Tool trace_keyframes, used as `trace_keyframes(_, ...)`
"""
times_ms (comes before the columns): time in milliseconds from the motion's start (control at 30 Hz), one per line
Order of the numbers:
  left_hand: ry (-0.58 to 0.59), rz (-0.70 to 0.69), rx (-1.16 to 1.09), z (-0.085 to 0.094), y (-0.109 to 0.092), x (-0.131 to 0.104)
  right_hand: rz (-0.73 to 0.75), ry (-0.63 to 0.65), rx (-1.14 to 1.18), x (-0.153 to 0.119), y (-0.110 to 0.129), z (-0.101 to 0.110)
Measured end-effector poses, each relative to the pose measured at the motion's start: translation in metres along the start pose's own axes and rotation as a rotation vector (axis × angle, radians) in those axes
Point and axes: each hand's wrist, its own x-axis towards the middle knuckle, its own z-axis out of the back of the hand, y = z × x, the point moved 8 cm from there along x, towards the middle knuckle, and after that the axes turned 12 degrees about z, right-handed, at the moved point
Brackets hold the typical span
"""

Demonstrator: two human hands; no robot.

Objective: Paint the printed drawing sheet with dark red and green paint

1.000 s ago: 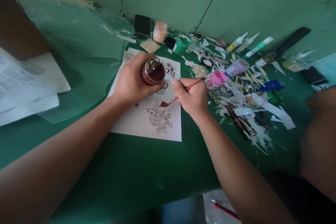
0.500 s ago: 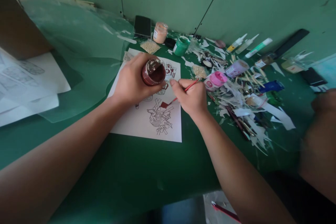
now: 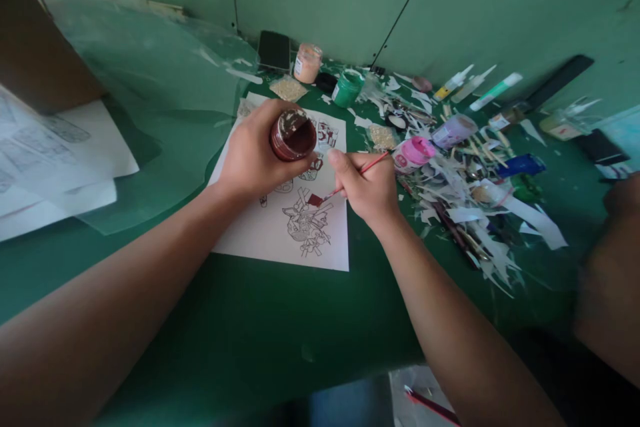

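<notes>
My left hand [image 3: 253,150] is wrapped round an open jar of dark red paint [image 3: 295,137], tilted so that its mouth faces me, above a white sheet of line drawings [image 3: 240,233]. Pinched between the fingers of my right hand [image 3: 370,183] is a thin red paintbrush [image 3: 373,163]. Its bristle end is at a dark red patch [image 3: 315,201] on the lower drawing; whether it touches the paper I cannot tell. Some drawings higher on the sheet also carry dark red. My left hand and the jar hide part of the sheet.
Behind the sheet stand a peach paint jar [image 3: 307,63] and a green paint jar [image 3: 349,88]. To the right, a pink paint jar [image 3: 414,153] borders a heap of paper scraps [image 3: 465,213] and tools. Clear plastic sheeting [image 3: 165,147] lies left. Another person's arm [image 3: 610,280] shows at right.
My right hand and the brush handle have shifted slightly to the right. The left hand still holds the jar in the same place over the sheet. The view has moved a little.
</notes>
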Motion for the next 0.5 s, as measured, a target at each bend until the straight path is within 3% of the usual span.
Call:
trace_keyframes(300,-0.019,-0.023,-0.005,-0.0005,0.0013,0.0003,0.050,0.019,-0.154,0.0000,0.0004,0.0023)
trace_keyframes(500,0.006,-0.029,0.015,-0.0015,0.0013,0.0001,0.064,0.023,-0.133,0.0000,0.0029,0.0016)
